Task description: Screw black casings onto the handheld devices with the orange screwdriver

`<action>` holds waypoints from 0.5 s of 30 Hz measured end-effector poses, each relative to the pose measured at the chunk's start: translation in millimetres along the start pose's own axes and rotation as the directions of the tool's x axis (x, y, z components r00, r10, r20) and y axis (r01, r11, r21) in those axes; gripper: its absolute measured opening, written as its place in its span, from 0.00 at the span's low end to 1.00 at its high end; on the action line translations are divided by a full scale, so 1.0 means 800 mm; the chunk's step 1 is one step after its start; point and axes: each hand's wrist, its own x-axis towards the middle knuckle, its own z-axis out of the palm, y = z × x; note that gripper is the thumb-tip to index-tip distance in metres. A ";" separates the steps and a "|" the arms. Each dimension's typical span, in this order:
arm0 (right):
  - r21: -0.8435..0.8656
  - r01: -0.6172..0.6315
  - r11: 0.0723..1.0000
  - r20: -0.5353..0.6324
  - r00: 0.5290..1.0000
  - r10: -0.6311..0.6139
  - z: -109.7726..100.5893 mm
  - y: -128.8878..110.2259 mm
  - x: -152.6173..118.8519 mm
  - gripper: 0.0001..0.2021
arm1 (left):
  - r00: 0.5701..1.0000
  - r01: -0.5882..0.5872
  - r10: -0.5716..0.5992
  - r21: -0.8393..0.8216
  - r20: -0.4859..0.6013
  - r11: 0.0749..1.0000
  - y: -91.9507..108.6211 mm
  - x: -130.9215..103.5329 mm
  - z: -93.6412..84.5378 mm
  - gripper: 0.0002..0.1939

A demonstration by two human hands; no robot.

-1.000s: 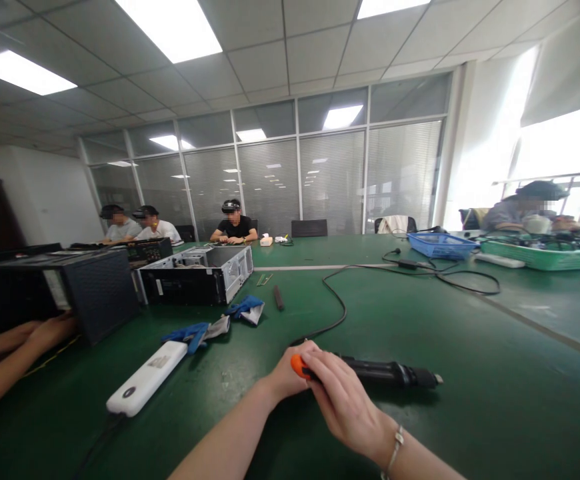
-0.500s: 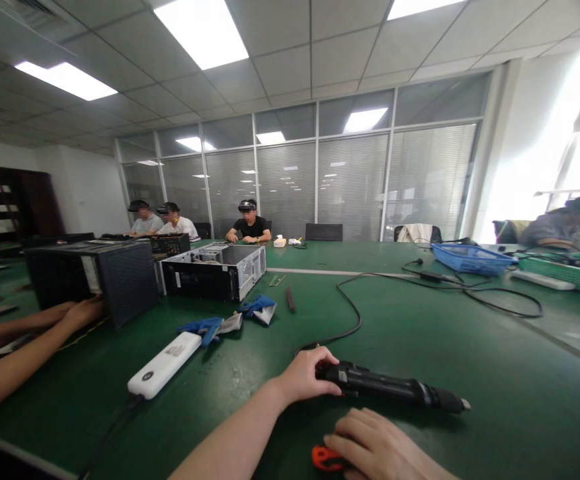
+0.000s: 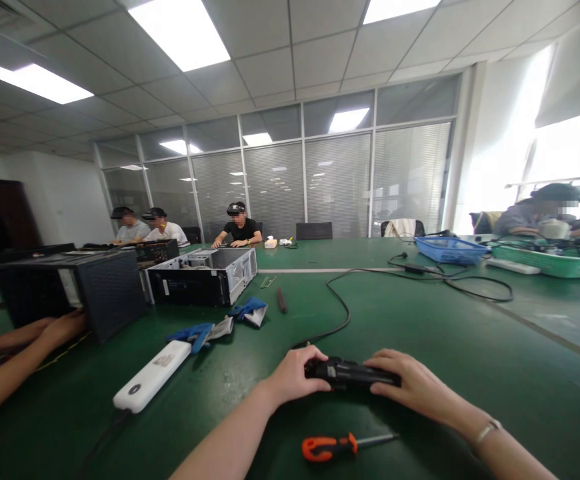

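Note:
A black corded electric screwdriver (image 3: 345, 373) lies across the green table in front of me. My left hand (image 3: 297, 373) grips its cord end between thumb and fingers. Around the other end, my right hand (image 3: 403, 377) closes and covers the tip. Nearer to me rests a screwdriver (image 3: 327, 448) with an orange and black handle, its shaft pointing right; neither hand touches it. The tool's black cable (image 3: 346, 313) runs from beside my left hand towards the back right.
A white power strip (image 3: 153, 377), blue-grey gloves (image 3: 200, 335) and a dark bar (image 3: 281, 300) lie left of centre. An open computer case (image 3: 195, 283) stands behind them. At far left, a co-worker's hands (image 3: 65, 330) reach into a black case (image 3: 115, 293). Blue (image 3: 453, 252) and green (image 3: 550, 261) baskets stand back right.
My right hand has left the orange-handled screwdriver, moved up and closed on the front end of the electric screwdriver. My left hand keeps its hold. The view has turned slightly right.

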 end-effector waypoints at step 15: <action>-0.104 -0.257 0.961 -0.114 0.963 0.245 -0.006 0.124 -0.051 0.23 | 0.972 0.028 -0.017 0.044 -0.236 0.999 -0.021 -0.002 -0.008 0.20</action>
